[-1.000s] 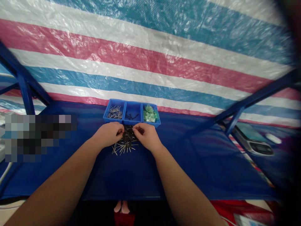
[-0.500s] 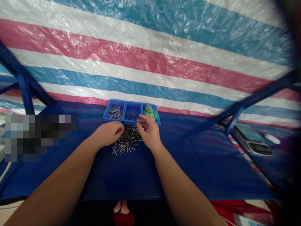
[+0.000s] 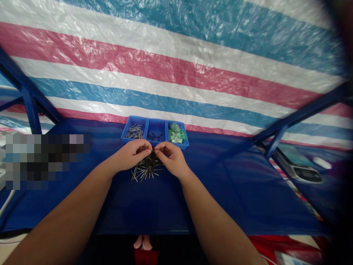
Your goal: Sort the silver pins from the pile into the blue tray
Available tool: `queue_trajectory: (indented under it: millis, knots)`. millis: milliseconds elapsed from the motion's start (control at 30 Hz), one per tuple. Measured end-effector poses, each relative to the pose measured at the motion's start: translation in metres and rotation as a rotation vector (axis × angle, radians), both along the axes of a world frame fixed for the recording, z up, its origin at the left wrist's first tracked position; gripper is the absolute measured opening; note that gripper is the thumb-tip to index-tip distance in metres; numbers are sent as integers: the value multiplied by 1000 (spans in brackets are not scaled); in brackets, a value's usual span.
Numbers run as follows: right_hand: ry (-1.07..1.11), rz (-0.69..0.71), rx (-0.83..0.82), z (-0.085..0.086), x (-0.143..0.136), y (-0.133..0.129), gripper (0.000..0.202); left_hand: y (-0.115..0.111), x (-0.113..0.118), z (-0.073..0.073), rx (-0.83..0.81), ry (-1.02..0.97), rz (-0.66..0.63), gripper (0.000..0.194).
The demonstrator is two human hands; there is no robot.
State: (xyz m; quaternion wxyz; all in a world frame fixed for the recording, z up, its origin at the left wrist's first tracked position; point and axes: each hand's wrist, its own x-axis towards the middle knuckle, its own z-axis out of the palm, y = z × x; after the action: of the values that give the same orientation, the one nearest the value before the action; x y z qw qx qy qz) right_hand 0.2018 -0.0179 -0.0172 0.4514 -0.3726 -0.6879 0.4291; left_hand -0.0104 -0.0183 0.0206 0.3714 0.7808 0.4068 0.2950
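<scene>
A heap of thin metal pins or rods (image 3: 147, 169), some silver and some dark, lies on the blue table in front of a three-part blue tray (image 3: 147, 139). Over the heap's far side, my left hand (image 3: 138, 152) is closed, thumb and fingers pinched together. Close beside it, my right hand (image 3: 171, 156) also pinches, its fingertips nearly meeting the left ones. Whatever lies between the fingertips is too small to name. Silver pins (image 3: 135, 131) fill the tray's left compartment, a few dark pieces (image 3: 154, 137) lie in the middle one, and crumpled green plastic (image 3: 176, 133) sits in the right one.
Blue metal frame bars (image 3: 31, 106) rise at the left and right of the table (image 3: 234, 191). A striped plastic sheet (image 3: 171, 66) hangs behind. At the far right is a digital scale (image 3: 306, 173). The left side is blurred out by pixelation.
My right hand has moved left and closed from a looser, spread pose. My left hand has shifted slightly right, so the fingertips are now close together. The green plastic looks slightly shifted.
</scene>
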Motion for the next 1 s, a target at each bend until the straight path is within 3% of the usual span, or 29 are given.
queue_trajectory:
  millis: [200, 333, 467, 633, 767, 833, 1000]
  knots:
    - [70, 23, -148, 2, 2, 2, 17, 1, 0, -3, 1, 53, 10, 19]
    - [10, -70, -179, 4, 5, 4, 20, 5, -5, -8, 114, 251, 70, 17]
    - [3, -77, -230, 3, 6, 5, 26, 8, -9, -10, 171, 381, 76, 21]
    - [143, -40, -190, 4, 5, 7, 25, 8, -10, -10, 181, 417, 72, 15]
    - [255, 10, -144, 1, 5, 9, 53, 8, -11, -12, 183, 419, 63, 15]
    - [180, 30, -116, 0, 6, 8, 54, 8, -11, -14, 184, 427, 50, 16]
    - [-295, 18, 109, 6, 7, 0, 12, 10, -11, -19, 167, 479, 10, 15]
